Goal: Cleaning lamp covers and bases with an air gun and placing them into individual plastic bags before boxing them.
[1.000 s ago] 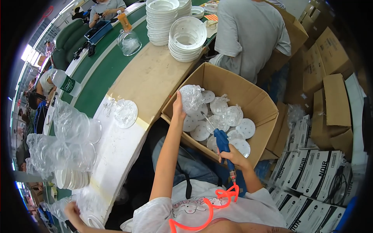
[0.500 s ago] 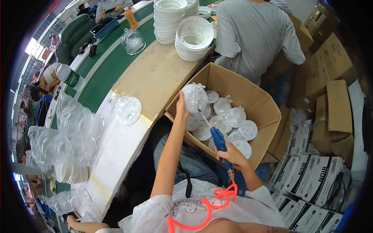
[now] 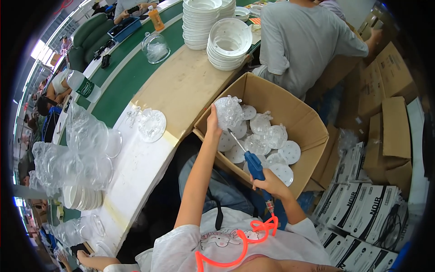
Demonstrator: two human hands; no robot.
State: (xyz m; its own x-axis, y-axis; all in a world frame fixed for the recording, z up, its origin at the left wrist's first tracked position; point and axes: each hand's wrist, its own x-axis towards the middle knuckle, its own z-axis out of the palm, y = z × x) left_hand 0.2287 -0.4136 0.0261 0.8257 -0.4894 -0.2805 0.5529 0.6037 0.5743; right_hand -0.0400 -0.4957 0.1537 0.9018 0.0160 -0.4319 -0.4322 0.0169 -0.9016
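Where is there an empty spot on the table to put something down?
The tan tabletop is bare between the stacks of white plates and the cardboard box. A white strip past the clear lid is also free. The far left is crowded with plastic bags, and the box is full of white discs.

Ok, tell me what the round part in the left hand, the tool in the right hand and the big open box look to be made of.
Round part in the left hand: likely white plastic under a clear, crinkly, glossy film wrap.
Tool in the right hand: blue body, probably smooth plastic, with a thin shiny shaft that looks like metal.
Box: brown matte cardboard, with folded flaps and raw edges.
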